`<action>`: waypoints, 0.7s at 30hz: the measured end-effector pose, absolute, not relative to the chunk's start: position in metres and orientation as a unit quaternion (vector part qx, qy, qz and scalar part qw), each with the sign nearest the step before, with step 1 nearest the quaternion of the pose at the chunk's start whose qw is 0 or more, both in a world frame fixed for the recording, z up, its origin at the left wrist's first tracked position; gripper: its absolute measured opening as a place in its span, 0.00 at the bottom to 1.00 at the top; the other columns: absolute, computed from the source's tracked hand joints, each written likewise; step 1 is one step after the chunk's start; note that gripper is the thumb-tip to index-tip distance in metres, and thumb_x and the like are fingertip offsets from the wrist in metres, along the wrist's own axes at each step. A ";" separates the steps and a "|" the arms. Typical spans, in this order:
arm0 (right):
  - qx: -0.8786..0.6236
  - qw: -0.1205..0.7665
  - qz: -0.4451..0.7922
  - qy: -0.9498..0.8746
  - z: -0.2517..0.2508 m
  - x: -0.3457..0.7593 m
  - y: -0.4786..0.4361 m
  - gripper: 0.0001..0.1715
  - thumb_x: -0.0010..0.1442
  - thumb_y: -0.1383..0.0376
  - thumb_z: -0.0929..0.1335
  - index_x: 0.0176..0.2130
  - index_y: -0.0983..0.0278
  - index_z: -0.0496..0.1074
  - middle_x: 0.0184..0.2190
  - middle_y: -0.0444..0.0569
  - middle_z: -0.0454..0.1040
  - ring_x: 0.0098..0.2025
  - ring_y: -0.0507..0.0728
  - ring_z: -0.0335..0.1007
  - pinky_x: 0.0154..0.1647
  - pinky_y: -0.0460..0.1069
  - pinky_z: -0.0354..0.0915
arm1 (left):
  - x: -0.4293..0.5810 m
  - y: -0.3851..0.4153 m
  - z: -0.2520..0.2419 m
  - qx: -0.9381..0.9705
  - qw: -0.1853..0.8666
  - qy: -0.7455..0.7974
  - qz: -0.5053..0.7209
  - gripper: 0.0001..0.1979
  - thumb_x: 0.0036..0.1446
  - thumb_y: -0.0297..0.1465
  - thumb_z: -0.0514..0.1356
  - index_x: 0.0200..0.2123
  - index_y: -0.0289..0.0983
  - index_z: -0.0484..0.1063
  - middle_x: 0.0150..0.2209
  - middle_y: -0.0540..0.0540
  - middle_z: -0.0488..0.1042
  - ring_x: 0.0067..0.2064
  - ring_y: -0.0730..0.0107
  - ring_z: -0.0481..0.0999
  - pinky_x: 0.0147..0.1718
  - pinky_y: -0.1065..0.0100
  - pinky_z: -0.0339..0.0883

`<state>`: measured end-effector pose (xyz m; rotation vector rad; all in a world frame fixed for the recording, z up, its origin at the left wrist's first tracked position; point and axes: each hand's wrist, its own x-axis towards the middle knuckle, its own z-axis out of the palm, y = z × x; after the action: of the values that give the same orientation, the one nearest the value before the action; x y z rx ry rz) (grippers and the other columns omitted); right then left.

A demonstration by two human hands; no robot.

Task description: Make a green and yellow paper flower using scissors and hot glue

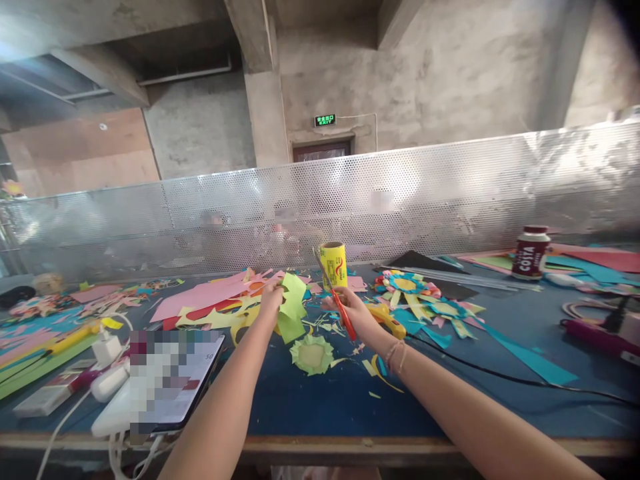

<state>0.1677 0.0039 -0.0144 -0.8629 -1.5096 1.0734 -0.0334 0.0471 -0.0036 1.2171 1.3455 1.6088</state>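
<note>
1. Green paper (293, 312) is pinched in the grip of the left hand (271, 298), left of the scissors.
2. Red-handled scissors (343, 315) are clasped in the grip of the right hand (355, 308), their blades pointed toward the far side.
3. A pale green paper flower (311, 354) is laid on the table (290, 413), on the near side, between the forearms.
4. A yellow tube (336, 263) is stood upright beyond the scissors.
5. A yellow glue gun (393, 323) is partly hidden by the right hand.
</note>
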 end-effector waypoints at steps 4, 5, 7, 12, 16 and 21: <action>-0.374 0.515 0.423 -0.646 -0.021 0.167 0.008 0.26 0.47 0.54 0.70 0.42 0.63 0.63 0.29 0.46 0.73 0.35 0.56 0.72 0.28 0.47 0.67 | -0.033 0.046 -0.005 0.550 0.292 0.511 0.592 0.08 0.40 0.24 0.55 0.26 0.35 0.74 0.22 0.48 0.72 0.20 0.74 0.68 0.19 0.74 0.59; -0.376 0.515 0.420 -0.645 -0.022 0.167 0.009 0.25 0.46 0.54 0.70 0.42 0.63 0.64 0.29 0.46 0.73 0.34 0.56 0.72 0.30 0.48 0.68 | -0.032 0.043 -0.004 0.566 0.282 0.504 0.588 0.06 0.41 0.25 0.57 0.24 0.35 0.74 0.21 0.48 0.72 0.21 0.73 0.69 0.20 0.73 0.61; -0.382 0.512 0.423 -0.643 -0.023 0.166 0.010 0.26 0.45 0.56 0.71 0.42 0.63 0.64 0.28 0.46 0.73 0.34 0.56 0.72 0.31 0.49 0.68 | -0.029 0.038 -0.002 0.581 0.286 0.487 0.586 0.05 0.42 0.29 0.59 0.23 0.34 0.73 0.20 0.47 0.71 0.22 0.70 0.71 0.23 0.71 0.63; -0.374 0.491 0.487 -0.618 -0.019 0.161 0.003 0.26 0.44 0.57 0.72 0.41 0.63 0.63 0.30 0.47 0.73 0.34 0.56 0.73 0.26 0.46 0.68 | -0.017 0.025 0.005 0.605 0.283 0.474 0.574 0.07 0.42 0.33 0.60 0.21 0.34 0.72 0.18 0.49 0.69 0.21 0.72 0.69 0.22 0.71 0.62; -0.360 0.496 0.535 -0.582 -0.013 0.155 -0.005 0.24 0.45 0.57 0.72 0.39 0.63 0.62 0.31 0.49 0.73 0.32 0.56 0.73 0.19 0.44 0.65 | -0.011 0.026 0.005 0.646 0.241 0.464 0.556 0.05 0.38 0.23 0.57 0.21 0.34 0.73 0.20 0.49 0.71 0.25 0.71 0.70 0.25 0.72 0.61; -0.353 0.517 0.513 -0.588 -0.016 0.157 -0.002 0.25 0.44 0.55 0.72 0.38 0.62 0.61 0.30 0.48 0.72 0.31 0.56 0.73 0.15 0.43 0.60 | -0.020 0.035 -0.003 0.655 0.158 0.524 0.521 0.04 0.39 0.25 0.58 0.17 0.36 0.71 0.17 0.50 0.68 0.22 0.71 0.67 0.24 0.71 0.59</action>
<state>0.1566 -0.0019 -0.0161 -0.8464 -1.4107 1.2309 -0.0200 0.0350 -0.0033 1.8720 1.4987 1.4914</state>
